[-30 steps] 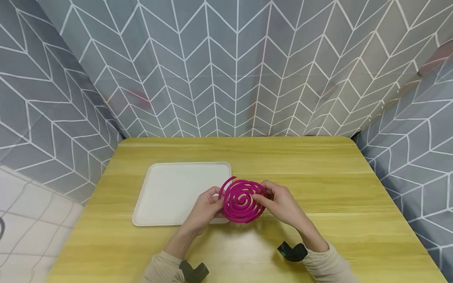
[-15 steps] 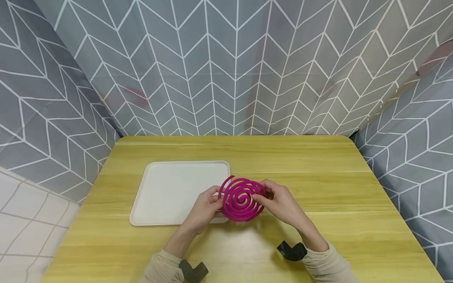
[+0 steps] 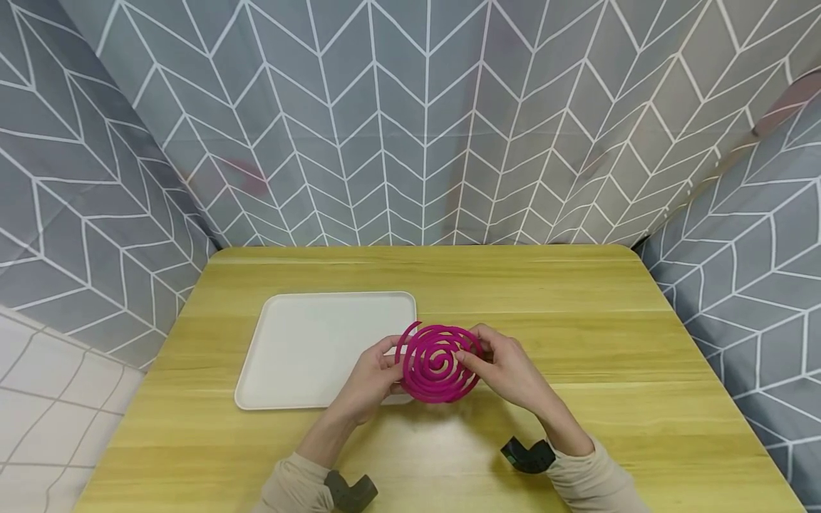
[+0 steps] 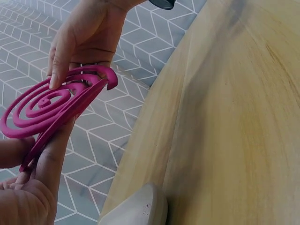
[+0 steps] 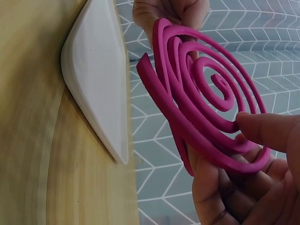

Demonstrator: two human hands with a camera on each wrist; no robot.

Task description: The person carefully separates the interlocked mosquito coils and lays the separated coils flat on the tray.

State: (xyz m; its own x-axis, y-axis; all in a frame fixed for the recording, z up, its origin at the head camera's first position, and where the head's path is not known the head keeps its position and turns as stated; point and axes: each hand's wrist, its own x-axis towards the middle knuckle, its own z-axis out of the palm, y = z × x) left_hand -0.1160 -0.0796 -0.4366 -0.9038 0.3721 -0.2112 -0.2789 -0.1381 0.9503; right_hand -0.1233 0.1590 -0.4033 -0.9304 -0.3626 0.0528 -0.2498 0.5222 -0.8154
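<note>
A magenta mosquito coil, apparently two spirals nested together, is held above the table between both hands. My left hand pinches its left edge between thumb and fingers. On the opposite edge my right hand grips it, thumb on top and fingers underneath. From the right wrist, the coil shows its layers partly spread apart, with one free end sticking out near the left. The left wrist view shows the coil tilted, with gaps between its layers. Fingers beneath it are partly hidden.
A white rectangular tray lies on the wooden table, left of the coil and partly behind the left hand. Grey patterned curtains hang beyond the table's back and sides. Each wrist carries a dark camera mount.
The head view has shifted slightly. The coil's free outer end has moved a little, while both hands keep their grip in nearly the same place.
</note>
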